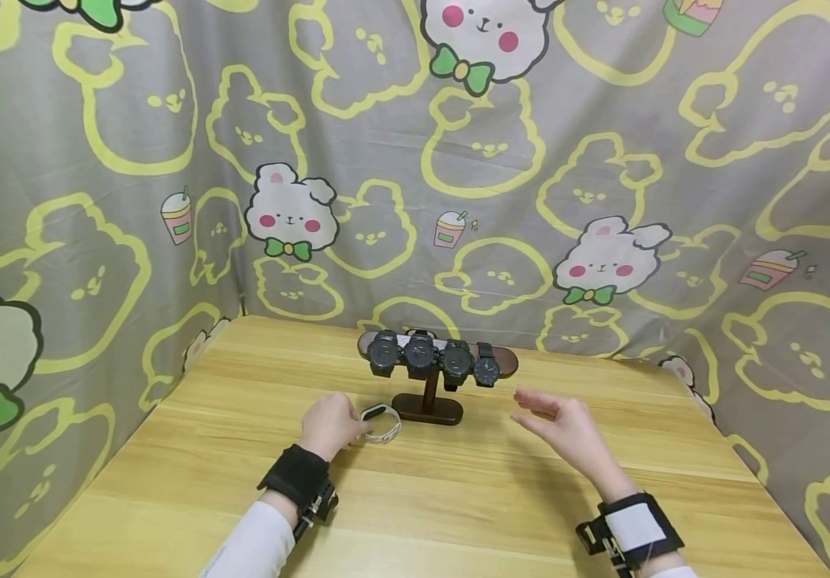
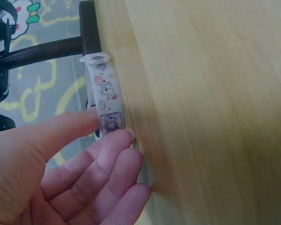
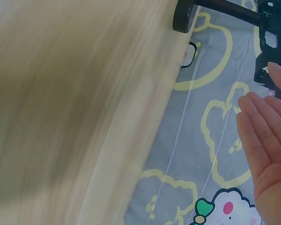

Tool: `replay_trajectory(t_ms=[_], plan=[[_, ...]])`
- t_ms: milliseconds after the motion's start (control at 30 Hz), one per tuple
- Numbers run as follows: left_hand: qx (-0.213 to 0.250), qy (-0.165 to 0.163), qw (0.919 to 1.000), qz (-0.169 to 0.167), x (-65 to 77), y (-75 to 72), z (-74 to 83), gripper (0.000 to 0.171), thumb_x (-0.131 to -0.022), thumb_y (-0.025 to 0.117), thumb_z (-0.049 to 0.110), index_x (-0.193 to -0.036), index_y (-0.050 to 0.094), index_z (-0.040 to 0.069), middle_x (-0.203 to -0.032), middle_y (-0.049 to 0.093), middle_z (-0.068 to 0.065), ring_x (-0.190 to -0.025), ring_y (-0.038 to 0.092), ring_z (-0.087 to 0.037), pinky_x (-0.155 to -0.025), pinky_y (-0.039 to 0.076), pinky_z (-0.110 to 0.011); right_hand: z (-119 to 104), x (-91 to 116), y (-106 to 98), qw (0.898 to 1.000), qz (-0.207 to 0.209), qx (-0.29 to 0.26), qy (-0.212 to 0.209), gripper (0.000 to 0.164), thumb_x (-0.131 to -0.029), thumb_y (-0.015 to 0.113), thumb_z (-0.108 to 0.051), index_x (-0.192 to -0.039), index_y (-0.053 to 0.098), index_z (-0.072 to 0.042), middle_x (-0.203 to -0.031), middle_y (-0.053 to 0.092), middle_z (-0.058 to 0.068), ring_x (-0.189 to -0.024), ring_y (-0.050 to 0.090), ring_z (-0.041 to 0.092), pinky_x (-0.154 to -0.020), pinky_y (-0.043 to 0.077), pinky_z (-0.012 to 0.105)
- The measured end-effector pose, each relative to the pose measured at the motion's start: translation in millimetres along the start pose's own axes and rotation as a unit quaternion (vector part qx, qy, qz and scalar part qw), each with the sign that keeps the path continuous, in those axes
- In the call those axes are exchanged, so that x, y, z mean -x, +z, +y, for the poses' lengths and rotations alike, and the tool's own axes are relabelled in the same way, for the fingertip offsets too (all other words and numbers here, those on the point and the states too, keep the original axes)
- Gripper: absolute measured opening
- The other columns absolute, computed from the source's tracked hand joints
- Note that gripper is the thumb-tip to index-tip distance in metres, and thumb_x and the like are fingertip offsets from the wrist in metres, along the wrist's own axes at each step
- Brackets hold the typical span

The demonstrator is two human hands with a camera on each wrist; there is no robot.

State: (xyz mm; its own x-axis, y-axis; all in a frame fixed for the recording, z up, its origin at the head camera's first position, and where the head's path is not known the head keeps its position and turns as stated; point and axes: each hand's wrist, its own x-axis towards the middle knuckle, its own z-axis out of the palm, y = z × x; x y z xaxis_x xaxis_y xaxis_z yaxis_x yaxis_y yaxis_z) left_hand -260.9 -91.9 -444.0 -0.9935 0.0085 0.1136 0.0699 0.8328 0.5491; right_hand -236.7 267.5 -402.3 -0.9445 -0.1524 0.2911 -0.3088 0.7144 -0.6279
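Note:
At the left of the watch stand, a white smart band [image 1: 386, 437] with a dark face stands on its edge, closed into a loop. My left hand [image 1: 330, 421] pinches it between thumb and fingertips. Cartoon prints and a pale buckle show on its strap [image 2: 107, 93] in the left wrist view. My right hand [image 1: 565, 425] is held above the table to the right of the stand, its fingers extended and nothing in it. The dark wooden watch stand [image 1: 428, 410] carries several black watches [image 1: 421, 353] along its top bar.
The light wooden table [image 1: 516, 514] reaches back to a grey curtain [image 1: 386, 144] printed with yellow outlines and white cartoon animals. The curtain also hangs along the left and right sides. Black straps with small devices [image 1: 324, 502] sit on both wrists.

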Motion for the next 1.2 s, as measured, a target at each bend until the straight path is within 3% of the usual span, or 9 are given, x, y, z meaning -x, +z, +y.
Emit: replay_trajectory(t_ms=[467, 967, 1200], plan=[[0.011, 0.003, 0.9999, -0.003, -1.0, 2.3, -2.2, 0.028, -0.079, 0.084, 0.015, -0.057, 0.068, 0.013, -0.048, 0.066, 0.004, -0.042, 0.057, -0.007, -0.046, 0.035, -0.022, -3.5, 3.9, 4.6, 1.000, 0.006, -0.003, -0.013, 0.038, -0.090, 0.079, -0.021, -0.123, 0.073, -0.003, -0.117, 0.077, 0.016, -0.109, 0.076, 0.032, -0.093, 0.062, 0.043], [0.044, 0.037, 0.9980, -0.028, 2.1, 1.2, -2.4, 0.021, -0.079, 0.082, 0.009, -0.061, 0.071, 0.011, -0.049, 0.066, 0.002, -0.042, 0.056, -0.005, -0.047, 0.040, -0.021, -5.2, 4.4, 3.1, 1.000, 0.000, -0.012, 0.001, 0.039, -0.091, 0.079, -0.022, -0.125, 0.073, -0.004, -0.119, 0.076, 0.018, -0.111, 0.075, 0.034, -0.092, 0.062, 0.043], [0.068, 0.071, 0.9946, -0.034, 6.8, -3.1, -1.7, 0.013, -0.081, 0.082, 0.009, -0.069, 0.076, 0.009, -0.055, 0.068, 0.003, -0.046, 0.057, -0.006, -0.047, 0.044, -0.021, -5.7, 4.4, 2.0, 1.000, -0.001, -0.013, -0.003, 0.040, -0.091, 0.079, -0.023, -0.125, 0.072, -0.003, -0.119, 0.076, 0.018, -0.110, 0.075, 0.034, -0.092, 0.062, 0.043]])
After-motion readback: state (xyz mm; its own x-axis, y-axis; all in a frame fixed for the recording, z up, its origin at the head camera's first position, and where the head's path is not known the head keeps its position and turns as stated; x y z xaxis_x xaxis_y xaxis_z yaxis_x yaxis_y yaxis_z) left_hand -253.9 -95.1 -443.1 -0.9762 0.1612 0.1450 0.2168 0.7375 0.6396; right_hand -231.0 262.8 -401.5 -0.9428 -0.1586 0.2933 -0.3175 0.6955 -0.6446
